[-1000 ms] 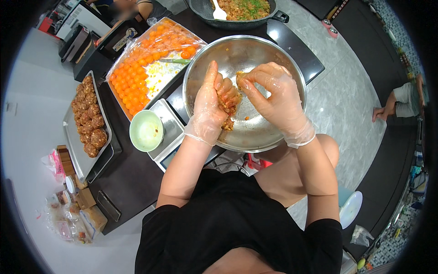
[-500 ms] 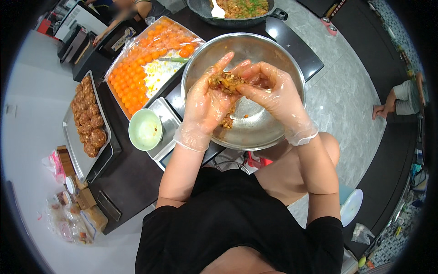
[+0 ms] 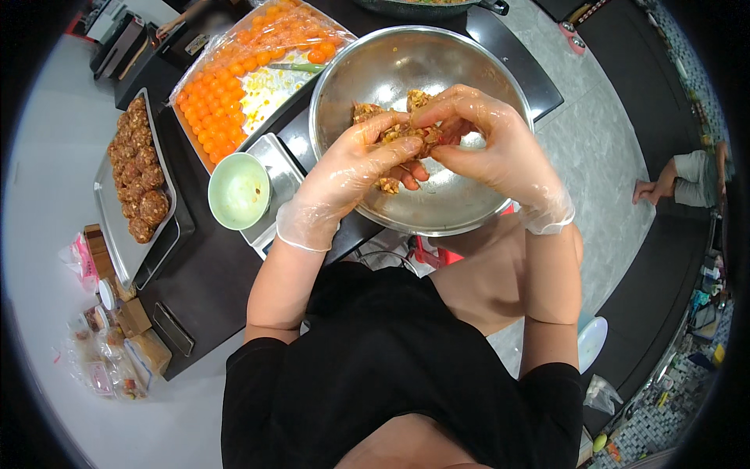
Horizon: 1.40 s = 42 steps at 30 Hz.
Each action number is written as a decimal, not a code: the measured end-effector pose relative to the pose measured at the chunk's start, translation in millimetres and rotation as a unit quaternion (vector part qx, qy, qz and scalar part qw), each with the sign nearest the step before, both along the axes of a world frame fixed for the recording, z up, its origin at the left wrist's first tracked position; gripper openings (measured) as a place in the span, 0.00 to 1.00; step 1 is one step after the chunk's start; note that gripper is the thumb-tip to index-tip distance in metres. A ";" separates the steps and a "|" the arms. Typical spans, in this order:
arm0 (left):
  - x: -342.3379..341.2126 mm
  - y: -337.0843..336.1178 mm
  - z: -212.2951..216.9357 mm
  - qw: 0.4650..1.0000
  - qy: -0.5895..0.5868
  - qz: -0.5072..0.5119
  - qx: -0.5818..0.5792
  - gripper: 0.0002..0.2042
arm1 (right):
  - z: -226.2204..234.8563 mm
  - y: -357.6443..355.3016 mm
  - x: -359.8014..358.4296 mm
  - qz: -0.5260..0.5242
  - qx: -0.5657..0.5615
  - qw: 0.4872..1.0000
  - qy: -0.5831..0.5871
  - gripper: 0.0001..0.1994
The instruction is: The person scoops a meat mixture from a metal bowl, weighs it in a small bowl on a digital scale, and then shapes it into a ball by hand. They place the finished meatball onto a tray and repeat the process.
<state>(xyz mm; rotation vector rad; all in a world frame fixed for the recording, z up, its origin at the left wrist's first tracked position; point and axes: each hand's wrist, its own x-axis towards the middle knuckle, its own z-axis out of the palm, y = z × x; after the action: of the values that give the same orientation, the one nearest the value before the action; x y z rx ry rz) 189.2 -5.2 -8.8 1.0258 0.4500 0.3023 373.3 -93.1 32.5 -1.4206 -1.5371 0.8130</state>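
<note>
Dark tabletop point(image 3: 234, 266) carries my bowl point(image 3: 469, 211); since before, my left hand point(image 3: 351, 168) and right hand point(image 3: 492, 144) closed together, both grips pinching the mix point(image 3: 406, 133).

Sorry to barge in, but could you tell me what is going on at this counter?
A person in thin clear gloves is pressing a lump of brown mixture between the left hand and right hand, over a big steel bowl. Shaped brown balls fill a tray to the left, beside a tray of orange yolks.
</note>
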 end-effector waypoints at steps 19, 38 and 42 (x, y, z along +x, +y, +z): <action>-8.1 7.3 -2.1 0.987 -0.061 0.107 -0.104 0.18 | 2.9 10.4 8.6 -0.103 -0.021 0.974 0.198 0.13; 31.4 1.1 -15.6 0.890 -0.160 0.257 -0.341 0.18 | -37.4 37.6 -50.0 -0.148 0.192 0.839 -0.487 0.22; 30.4 -0.4 -10.0 0.917 -0.067 0.282 -0.275 0.16 | -43.5 38.7 -39.4 -0.100 0.125 0.984 -0.078 0.21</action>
<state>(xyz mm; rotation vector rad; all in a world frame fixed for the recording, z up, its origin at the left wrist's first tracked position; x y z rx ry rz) 219.6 -5.6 -18.8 0.3026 0.6569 0.7113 333.8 -54.4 -11.0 -1.4474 -1.5216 0.3800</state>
